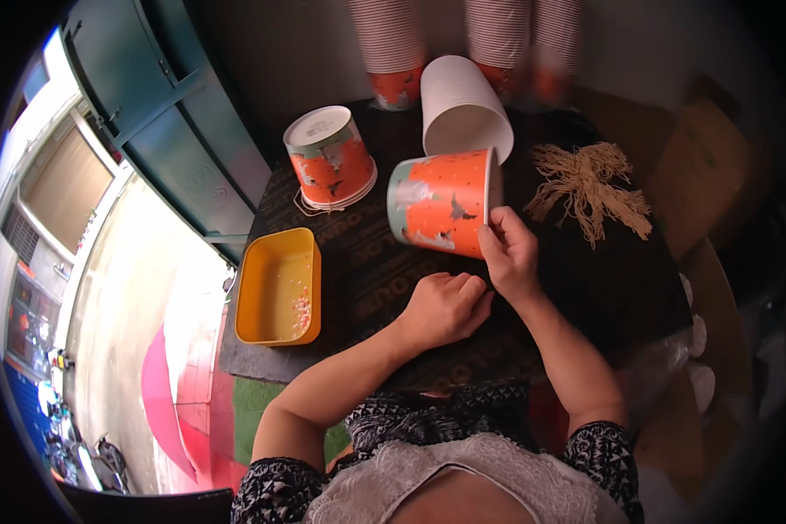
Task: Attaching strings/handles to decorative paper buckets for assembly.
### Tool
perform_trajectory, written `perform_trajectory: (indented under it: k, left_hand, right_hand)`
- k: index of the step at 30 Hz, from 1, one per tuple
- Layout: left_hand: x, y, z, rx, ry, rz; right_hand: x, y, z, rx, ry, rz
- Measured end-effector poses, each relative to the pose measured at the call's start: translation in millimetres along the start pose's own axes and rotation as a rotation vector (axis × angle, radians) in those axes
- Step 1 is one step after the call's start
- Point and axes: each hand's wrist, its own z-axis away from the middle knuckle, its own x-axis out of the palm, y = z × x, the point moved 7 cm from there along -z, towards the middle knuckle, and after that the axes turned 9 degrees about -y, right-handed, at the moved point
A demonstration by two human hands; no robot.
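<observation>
My right hand [513, 251] pinches the rim of an orange paper bucket [441, 201] printed with grey-green and dark shapes. The bucket is tipped on its side, its mouth toward the right. Just below it, my left hand [445, 307] is closed with curled fingers near the table; whatever it may hold is hidden. A yellow rectangular tub [246, 288] with small pink and white bits inside stands to the left. Behind it, a matching bucket [332, 166] sits upside down with cord around its rim. On the right lies a bundle of tan cords [589, 183].
A white bucket or stack of buckets [463, 92] lies on its side at the back of the dark printed table [358, 262]. Tall stacks of nested buckets [386, 39] stand behind it. At left are a green metal door [183, 113] and a bright outdoor lane.
</observation>
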Motion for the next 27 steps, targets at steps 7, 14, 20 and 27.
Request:
perform_trajectory:
  k: [7, 14, 20, 27]
  left_hand:
    - [-68, -13, 1, -0.072, 0.456, -0.164]
    - [-64, -37, 7, -0.185, 0.473, -0.138]
    - [-62, -36, 6, -0.183, 0.47, -0.143]
    - [-59, -42, 5, -0.186, 0.471, -0.144]
  right_hand:
    - [21, -5, 4, -0.005, -0.086, 0.14]
    - [28, 3, 5, 0.105, -0.188, -0.049]
    - [25, 10, 1, 0.153, -0.145, -0.271]
    - [19, 20, 1, 0.191, -0.093, -0.414]
